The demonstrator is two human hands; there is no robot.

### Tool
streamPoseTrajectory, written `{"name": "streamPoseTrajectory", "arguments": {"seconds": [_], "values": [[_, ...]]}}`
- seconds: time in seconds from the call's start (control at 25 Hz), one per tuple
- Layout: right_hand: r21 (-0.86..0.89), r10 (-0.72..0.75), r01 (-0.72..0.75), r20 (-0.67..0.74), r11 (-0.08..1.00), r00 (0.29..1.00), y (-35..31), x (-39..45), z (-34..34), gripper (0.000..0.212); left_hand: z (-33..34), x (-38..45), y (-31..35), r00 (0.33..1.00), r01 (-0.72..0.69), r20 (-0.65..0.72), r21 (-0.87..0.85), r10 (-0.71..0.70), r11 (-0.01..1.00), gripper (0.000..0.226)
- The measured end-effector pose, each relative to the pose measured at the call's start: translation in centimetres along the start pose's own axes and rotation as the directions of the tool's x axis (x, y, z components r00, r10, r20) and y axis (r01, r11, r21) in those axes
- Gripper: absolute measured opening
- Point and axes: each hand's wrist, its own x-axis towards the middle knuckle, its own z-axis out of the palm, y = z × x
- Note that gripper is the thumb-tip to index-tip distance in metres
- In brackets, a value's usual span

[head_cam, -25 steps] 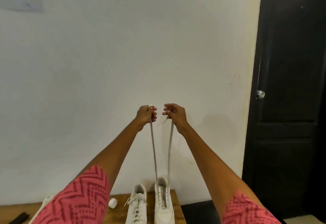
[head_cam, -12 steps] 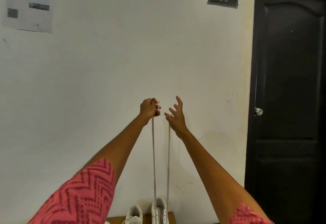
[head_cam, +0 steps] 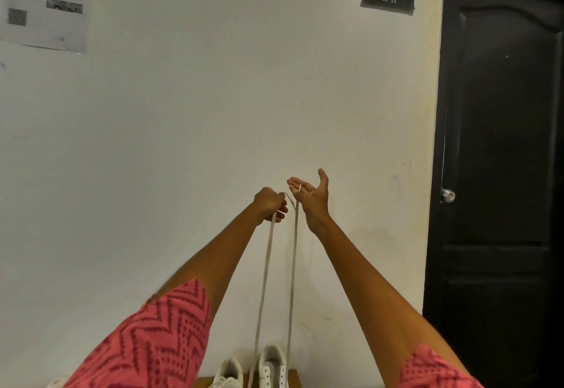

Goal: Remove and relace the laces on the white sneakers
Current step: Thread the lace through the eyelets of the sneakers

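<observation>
Both arms were stretched out high in front of the white wall. The left hand [head_cam: 270, 206] was curled tight round the lace [head_cam: 264, 277], gripping one strand that ran straight down from its fist. Just beside it, to its right, the right hand [head_cam: 311, 196] was spread palm-up, fingers straight, thumb lifted; the lace tip [head_cam: 300, 187] lay across that palm, unpinched, and the second strand dropped from there. A short loop of lace bridged the gap between the two hands. Far below them, both strands ran into the right sneaker [head_cam: 272, 366], standing on the wooden table [head_cam: 293, 379]. The left sneaker [head_cam: 229, 372] sat just beside it, under the left hand's side, its lacing unclear.
</observation>
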Motion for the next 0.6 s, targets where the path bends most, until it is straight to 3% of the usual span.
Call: {"name": "streamPoseTrajectory", "arguments": {"seconds": [0.24, 0.44, 0.6], "values": [[-0.129, -0.02, 0.028, 0.066, 0.991, 0.998, 0.1, 0.1, -0.1, 0.079, 1.9, -0.6, -0.8, 0.989, -0.079, 0.125, -0.043, 0.084, 0.996, 0.028], [-0.155, 0.038, -0.033, 0.029, 0.987, 0.999, 1.7, -0.4, -2.0, 0.069, 2.0, 0.2, -1.2, 0.998, -0.057, 0.013, -0.127, 0.059, 0.99, 0.026], [-0.283, 0.191, -0.167, 0.06, 0.944, 0.98, 6.7, -3.5, -4.3, 0.043, 1.4, 0.0, -0.8, 0.999, -0.018, -0.035, -0.15, 0.013, 0.989, 0.028]]}}
